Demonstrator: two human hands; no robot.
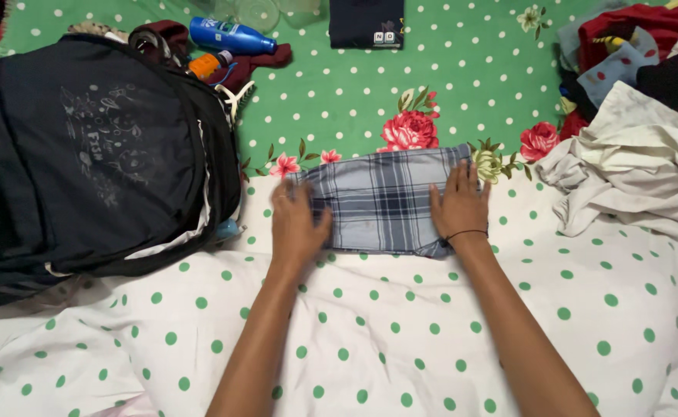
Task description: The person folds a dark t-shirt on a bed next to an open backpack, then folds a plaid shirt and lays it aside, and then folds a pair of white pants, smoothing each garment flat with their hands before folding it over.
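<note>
On bedsheet (400, 324): left hand (296, 224), right hand (458, 205) flat on plaid cloth (381, 201).

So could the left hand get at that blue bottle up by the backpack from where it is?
Probably yes. The left hand rests on the folded plaid cloth, and the blue bottle lies uncovered beyond the black backpack. Only bare green sheet lies between.

A blue-grey plaid cloth (381, 201) is lying on white, green-dotted bedding (400, 332), beside a black backpack (84, 162).
</note>
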